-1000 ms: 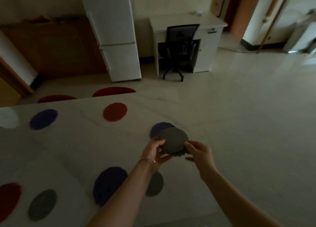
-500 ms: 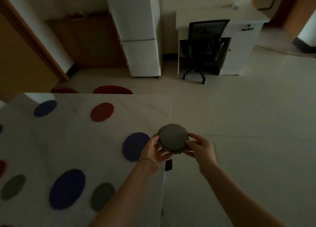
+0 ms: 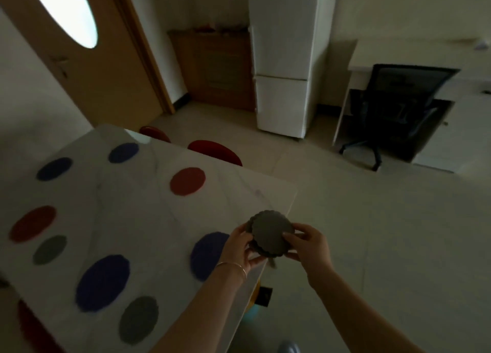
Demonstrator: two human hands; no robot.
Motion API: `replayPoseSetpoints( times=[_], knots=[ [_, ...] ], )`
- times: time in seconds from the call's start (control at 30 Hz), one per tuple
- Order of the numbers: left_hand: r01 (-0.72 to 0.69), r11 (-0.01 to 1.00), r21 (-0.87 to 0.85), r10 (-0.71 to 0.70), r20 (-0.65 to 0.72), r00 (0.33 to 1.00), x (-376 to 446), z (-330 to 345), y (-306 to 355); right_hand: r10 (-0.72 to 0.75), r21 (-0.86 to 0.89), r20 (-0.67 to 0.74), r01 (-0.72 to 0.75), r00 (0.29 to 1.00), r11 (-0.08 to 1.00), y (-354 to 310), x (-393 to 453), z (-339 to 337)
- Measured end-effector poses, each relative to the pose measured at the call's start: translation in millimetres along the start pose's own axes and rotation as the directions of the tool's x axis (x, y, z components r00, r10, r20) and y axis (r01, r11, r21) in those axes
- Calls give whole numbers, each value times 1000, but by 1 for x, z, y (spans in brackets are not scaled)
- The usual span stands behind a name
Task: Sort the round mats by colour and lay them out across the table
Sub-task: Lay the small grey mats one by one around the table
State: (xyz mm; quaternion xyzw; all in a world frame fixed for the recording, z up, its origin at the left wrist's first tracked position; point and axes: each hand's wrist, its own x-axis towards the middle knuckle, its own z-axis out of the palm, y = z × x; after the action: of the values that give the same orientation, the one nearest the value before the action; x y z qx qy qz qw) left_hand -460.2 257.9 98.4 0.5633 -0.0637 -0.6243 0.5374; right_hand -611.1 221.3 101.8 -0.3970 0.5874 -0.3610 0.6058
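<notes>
A small stack of grey scalloped round mats (image 3: 269,235) is held above the table's right edge. My left hand (image 3: 240,246) grips its left side and my right hand (image 3: 308,242) grips its right side. The white marble table (image 3: 127,211) carries mats spread flat: a blue mat (image 3: 208,254) just left of my hands, a large blue mat (image 3: 103,282), two small blue mats (image 3: 123,152) (image 3: 54,168) at the far side, red mats (image 3: 187,180) (image 3: 33,223), and grey mats (image 3: 50,249) (image 3: 138,319).
Two red stools (image 3: 215,152) stand behind the table's far edge. Beyond them are a white fridge (image 3: 283,60), a wooden cabinet (image 3: 215,68), a door (image 3: 87,47) and a black office chair (image 3: 396,108) at a white desk. Tiled floor lies to the right.
The view has swung left and the table now fills the left side. Both hands still hold the grey stack, and the top mat now sits slightly offset from those beneath.
</notes>
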Motion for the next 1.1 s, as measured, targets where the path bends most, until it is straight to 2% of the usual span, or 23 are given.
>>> replayPoseSetpoints(
  times=[0.3,0.4,0.53,0.67,0.8,0.97,1.1],
  knots=[
    [-2,982,-191,-6,-43,999,111,9,33,96,-202,72,-79,993,976,-54,135,28],
    [-43,964,-261,12,-117,993,129,-4,52,124,-232,134,-91,983,969,-67,162,47],
    [-158,941,-300,68,-288,955,136,-42,81,191,-249,231,-132,954,959,-78,194,80],
    [-271,895,-354,70,-489,870,121,-81,90,203,-318,313,-99,928,943,-73,224,110],
    [-382,837,-391,42,-650,758,99,-94,77,268,-404,470,-65,841,912,-55,249,131],
    [-537,719,-442,-26,-789,614,74,-64,49,349,-515,610,21,711,857,-30,270,138],
    [-600,661,-451,-88,-840,535,58,-32,22,362,-572,635,101,682,814,-20,284,132]
  ],
)
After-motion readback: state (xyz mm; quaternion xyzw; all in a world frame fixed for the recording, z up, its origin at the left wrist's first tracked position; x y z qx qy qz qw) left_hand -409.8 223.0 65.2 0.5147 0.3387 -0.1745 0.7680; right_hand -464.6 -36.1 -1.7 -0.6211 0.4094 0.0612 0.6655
